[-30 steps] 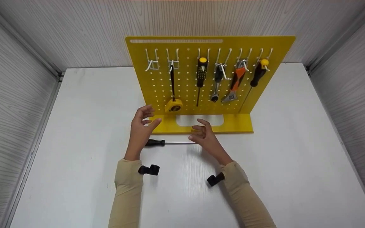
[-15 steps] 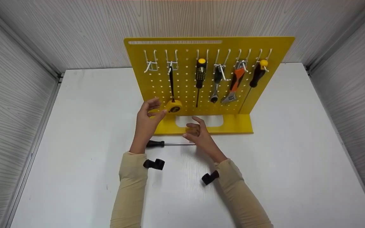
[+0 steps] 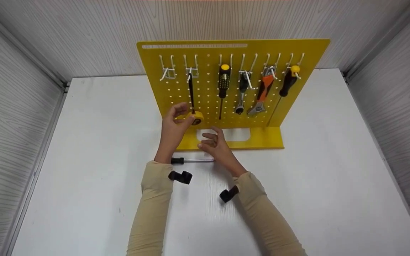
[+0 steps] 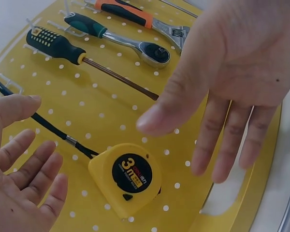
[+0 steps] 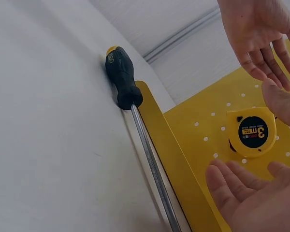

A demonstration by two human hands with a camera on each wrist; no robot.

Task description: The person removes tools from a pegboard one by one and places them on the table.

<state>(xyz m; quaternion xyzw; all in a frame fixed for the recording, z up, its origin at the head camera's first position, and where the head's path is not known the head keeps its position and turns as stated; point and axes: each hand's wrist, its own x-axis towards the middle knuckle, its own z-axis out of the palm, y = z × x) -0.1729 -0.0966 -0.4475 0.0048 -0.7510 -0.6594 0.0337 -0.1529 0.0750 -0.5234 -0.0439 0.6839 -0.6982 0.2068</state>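
My left hand is at the lower left of the yellow pegboard, its thumb overlapping a yellow tape measure in the head view. By its black strap the tape measure hangs from a white hook. In the left wrist view a gap shows between the left hand's relaxed fingers and the tape measure. Lower and to the right, my right hand holds nothing, its fingers loosely bent before the board's base. A black-handled screwdriver lies on the table under both hands, partly hidden in the head view.
Right of the tape measure hang a screwdriver, a ratchet wrench, an orange-handled adjustable wrench and another screwdriver. The leftmost hook bears nothing. The board's base stands on the white table.
My left hand has moved right and up toward the board, now overlapping the tape measure. The right hand has shifted left and slightly up. The hanging tools stay in place.
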